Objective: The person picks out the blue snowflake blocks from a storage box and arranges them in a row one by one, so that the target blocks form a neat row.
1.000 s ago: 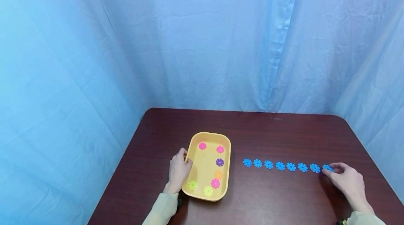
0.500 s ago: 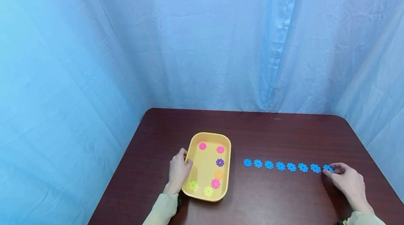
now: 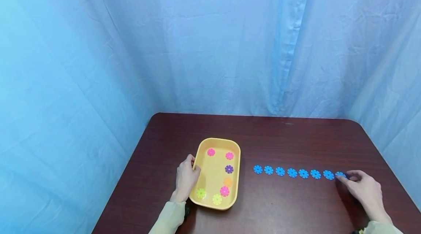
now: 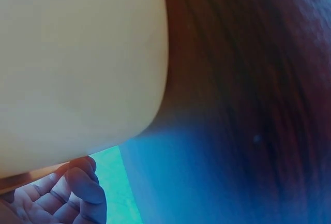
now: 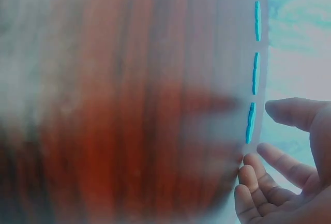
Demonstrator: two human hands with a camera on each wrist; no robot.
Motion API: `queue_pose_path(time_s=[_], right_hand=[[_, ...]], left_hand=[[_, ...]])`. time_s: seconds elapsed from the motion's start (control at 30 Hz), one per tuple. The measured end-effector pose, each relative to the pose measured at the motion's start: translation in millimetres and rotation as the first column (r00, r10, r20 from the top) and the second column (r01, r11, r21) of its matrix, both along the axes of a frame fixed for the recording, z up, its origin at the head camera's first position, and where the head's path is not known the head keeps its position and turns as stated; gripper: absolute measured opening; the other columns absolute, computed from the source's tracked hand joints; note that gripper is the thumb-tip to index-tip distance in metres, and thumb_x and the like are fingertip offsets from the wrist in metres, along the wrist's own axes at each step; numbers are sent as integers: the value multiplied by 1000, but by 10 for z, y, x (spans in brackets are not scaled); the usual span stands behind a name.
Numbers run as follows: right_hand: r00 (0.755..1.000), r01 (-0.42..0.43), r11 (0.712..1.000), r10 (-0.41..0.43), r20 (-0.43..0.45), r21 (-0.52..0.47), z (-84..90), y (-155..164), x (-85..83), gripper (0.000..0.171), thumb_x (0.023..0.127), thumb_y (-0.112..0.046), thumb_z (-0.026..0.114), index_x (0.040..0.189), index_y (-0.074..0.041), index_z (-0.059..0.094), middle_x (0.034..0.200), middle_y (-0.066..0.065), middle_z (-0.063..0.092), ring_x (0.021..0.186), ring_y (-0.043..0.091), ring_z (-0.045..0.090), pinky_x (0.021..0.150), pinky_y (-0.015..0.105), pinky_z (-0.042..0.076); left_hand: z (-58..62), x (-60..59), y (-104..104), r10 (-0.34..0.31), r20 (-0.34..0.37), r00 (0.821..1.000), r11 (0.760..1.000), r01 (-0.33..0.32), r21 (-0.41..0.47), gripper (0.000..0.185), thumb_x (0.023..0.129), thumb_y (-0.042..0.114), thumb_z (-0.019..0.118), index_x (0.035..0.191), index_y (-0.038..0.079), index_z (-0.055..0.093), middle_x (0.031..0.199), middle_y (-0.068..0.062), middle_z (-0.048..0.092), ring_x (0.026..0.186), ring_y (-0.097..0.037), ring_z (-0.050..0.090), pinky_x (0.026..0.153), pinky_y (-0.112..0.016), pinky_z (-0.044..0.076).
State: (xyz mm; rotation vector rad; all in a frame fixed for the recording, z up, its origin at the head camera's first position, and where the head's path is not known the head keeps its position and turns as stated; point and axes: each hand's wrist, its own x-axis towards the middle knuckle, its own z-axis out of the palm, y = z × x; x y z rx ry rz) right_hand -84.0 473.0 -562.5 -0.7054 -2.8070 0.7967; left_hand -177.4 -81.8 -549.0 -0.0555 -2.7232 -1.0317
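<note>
My left hand grips the left rim of a yellow plastic tray, thumb over the edge and fingers outside; the left wrist view shows the tray's pale side with curled fingers under it. Several blue notched plastic discs form a row on the table to the tray's right. Over the rightmost blue disc, my right hand partly covers it. In the right wrist view, that disc lies flat, with thumb and index fingertip spread just above it.
Inside the tray lie pink, purple, orange and yellow-green notched discs. The dark brown table has rounded far corners. Blue curtains hang behind it and at both sides.
My right hand has shifted very slightly to the right at the last blue disc. The left hand, the tray and the rest of the row stay in place.
</note>
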Motion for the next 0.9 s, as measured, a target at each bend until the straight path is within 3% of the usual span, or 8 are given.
queue_pose_path(time_s=[0.4,0.67,0.77,0.9], right_hand=[[1000,2,1000,-2,-8,-1,116,-88,-60,70,75,-57,60,108,4,55,89,19,60,78,32,53,61,44,37],[998,-40,999,40,-46,4,230,-279,-140,68,75,-56,60,109,3,55,91,21,60,79,33,54,60,45,40],[994,-84,996,84,-66,6,281,-378,-173,67,76,-56,60,109,2,56,91,20,60,80,33,55,60,45,40],[978,-170,985,172,-115,30,380,-512,-217,61,78,-52,59,109,1,57,91,16,60,79,29,55,59,42,41]], left_hand=[[31,-13,-15,-10,57,998,1000,11,-20,12,76,15,60,85,13,52,62,3,48,47,-11,45,44,-26,37],[91,-54,-29,-2,68,998,996,8,-93,36,79,48,60,86,15,51,67,4,50,50,-11,46,47,-28,37],[120,-85,-59,21,48,999,992,-15,-123,44,79,57,54,89,14,53,71,4,52,53,-12,47,50,-29,37],[200,-174,-120,8,-17,1000,994,-10,-105,42,83,55,50,92,14,54,78,3,53,60,-14,48,54,-31,38]])
